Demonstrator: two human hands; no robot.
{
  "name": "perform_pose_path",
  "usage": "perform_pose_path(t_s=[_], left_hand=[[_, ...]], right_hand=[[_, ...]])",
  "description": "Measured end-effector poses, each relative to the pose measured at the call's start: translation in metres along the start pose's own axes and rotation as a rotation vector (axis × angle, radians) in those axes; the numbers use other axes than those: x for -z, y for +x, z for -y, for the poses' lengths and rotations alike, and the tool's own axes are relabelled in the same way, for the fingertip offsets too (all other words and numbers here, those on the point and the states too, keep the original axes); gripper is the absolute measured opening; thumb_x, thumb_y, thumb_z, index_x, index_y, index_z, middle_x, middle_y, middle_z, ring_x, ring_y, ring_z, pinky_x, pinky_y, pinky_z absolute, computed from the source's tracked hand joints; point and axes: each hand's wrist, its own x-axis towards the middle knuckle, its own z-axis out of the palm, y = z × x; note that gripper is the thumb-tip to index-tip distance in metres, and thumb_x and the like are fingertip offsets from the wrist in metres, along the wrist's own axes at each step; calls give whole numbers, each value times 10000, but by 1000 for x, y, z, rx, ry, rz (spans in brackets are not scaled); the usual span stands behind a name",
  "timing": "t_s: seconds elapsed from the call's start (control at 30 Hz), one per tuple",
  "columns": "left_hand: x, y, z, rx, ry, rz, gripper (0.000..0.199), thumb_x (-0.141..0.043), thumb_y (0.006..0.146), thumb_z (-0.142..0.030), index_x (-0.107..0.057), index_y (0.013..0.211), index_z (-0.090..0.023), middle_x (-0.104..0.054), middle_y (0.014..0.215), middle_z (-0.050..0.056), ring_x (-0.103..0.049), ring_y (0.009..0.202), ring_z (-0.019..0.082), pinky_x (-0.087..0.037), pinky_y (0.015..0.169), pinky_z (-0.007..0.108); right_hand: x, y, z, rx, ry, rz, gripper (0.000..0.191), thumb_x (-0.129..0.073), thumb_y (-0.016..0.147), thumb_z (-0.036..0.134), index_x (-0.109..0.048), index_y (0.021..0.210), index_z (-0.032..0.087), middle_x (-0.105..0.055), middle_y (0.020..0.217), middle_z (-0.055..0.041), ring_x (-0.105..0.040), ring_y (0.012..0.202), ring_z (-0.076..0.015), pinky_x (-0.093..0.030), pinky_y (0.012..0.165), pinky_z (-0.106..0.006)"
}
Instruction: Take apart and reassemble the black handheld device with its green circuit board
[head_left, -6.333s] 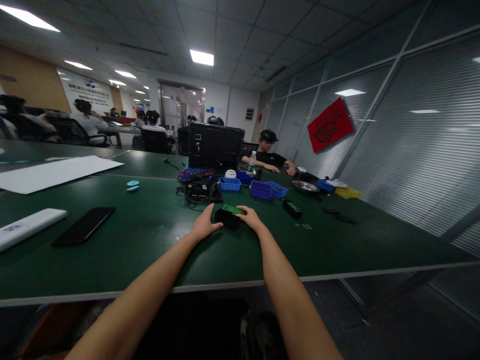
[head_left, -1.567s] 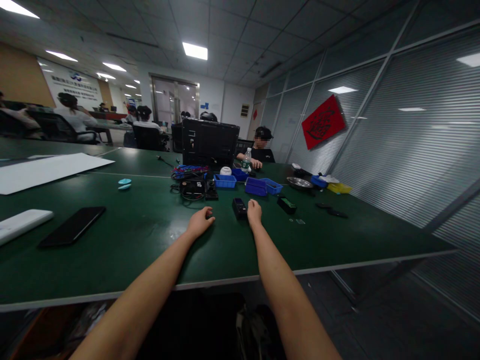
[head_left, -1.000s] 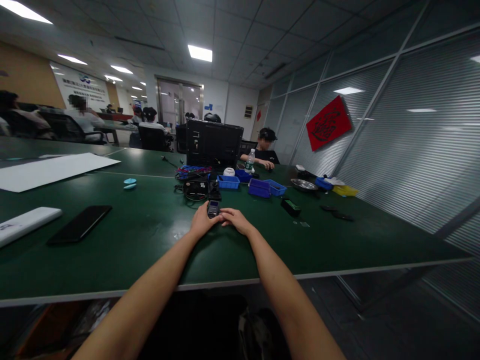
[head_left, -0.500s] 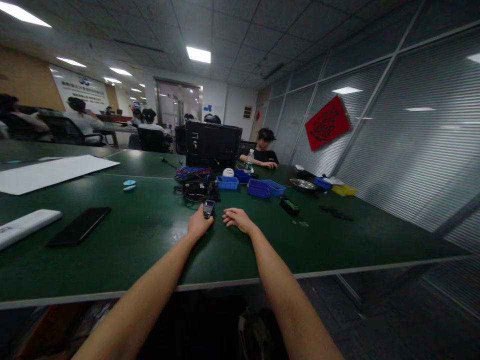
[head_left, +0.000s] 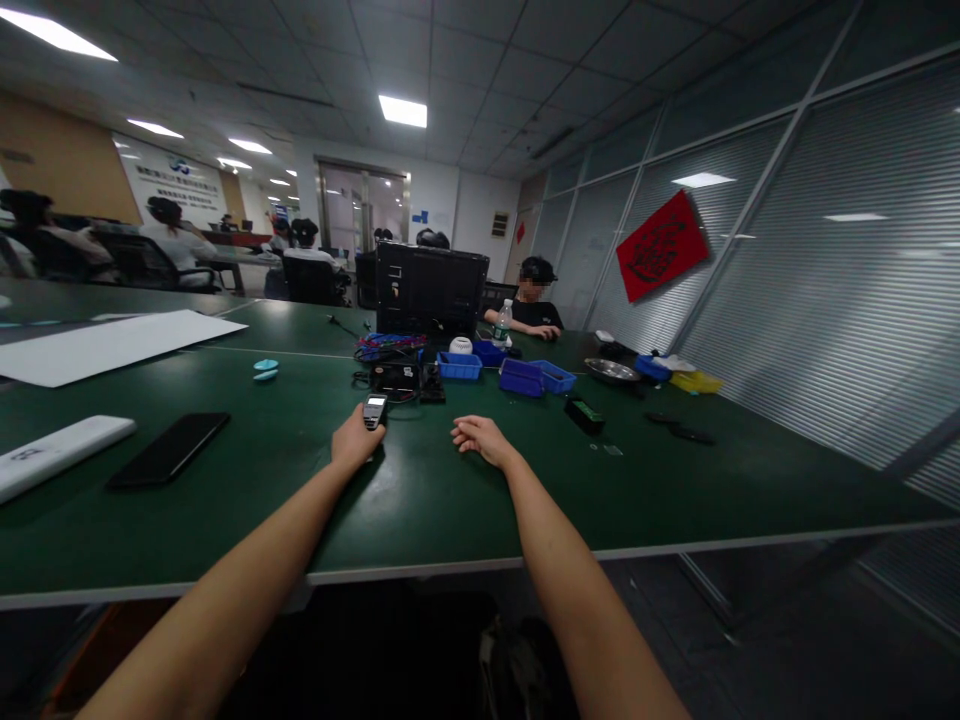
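A green counter (head_left: 420, 525) carries a black monitor (head_left: 431, 290). Before the monitor's right edge, the right hand (head_left: 482, 441) has its fingers loosely curled, half open; before the left edge, the left hand (head_left: 352, 440) holds in its fingers a small grey handheld device (head_left: 374, 412).

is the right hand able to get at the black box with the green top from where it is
Probably yes: the right hand is not gripping anything that shows, and nothing seems to stand between it and the black box to its right.
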Motion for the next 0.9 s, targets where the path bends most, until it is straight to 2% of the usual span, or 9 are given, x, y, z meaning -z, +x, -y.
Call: perform_pose_path(t_s=[0.13,0.33,0.5,0.7,0.9], left_hand=[[21,11,27,70,40,-19,604,-455,729,-455,-372,1253,-167,-598,1112,133,-581,965,272,-431,741,324],[54,26,77,178,75,-80,573,-447,720,-478,-419,1194,-157,-608,1068,146,-585,936,298,-441,720,357],[66,36,110,312,23,-206,547,-476,702,-447,-462,1134,-111,-592,1053,182,-573,942,319,-441,729,383],[61,41,118,364,-15,-368,727,-530,664,-505,-388,1236,-80,-516,1163,218,-501,1061,346,-422,817,426],[62,40,116,393,-17,-370,709,-527,679,-481,-396,1235,-61,-503,1173,225,-492,1070,342,-405,849,431]], right_hand=[[0,0,0,0,0,-2,88,-549,780,139,-553,864,115,-624,714,-53,-584,552,-98,-493,462,-199],[-1,0,1,2,-21,-8,88,-531,785,120,-552,870,112,-622,719,-56,-584,555,-98,-491,459,-194],[0,-1,1,5,-31,-1,95,-541,783,138,-553,875,116,-624,737,-61,-589,572,-101,-494,466,-196],[1,-1,0,8,-31,-4,93,-546,777,140,-551,869,125,-621,722,-49,-583,560,-94,-495,458,-188],[1,0,0,8,-39,-5,101,-547,778,141,-555,876,117,-621,735,-59,-586,568,-98,-498,462,-192]])
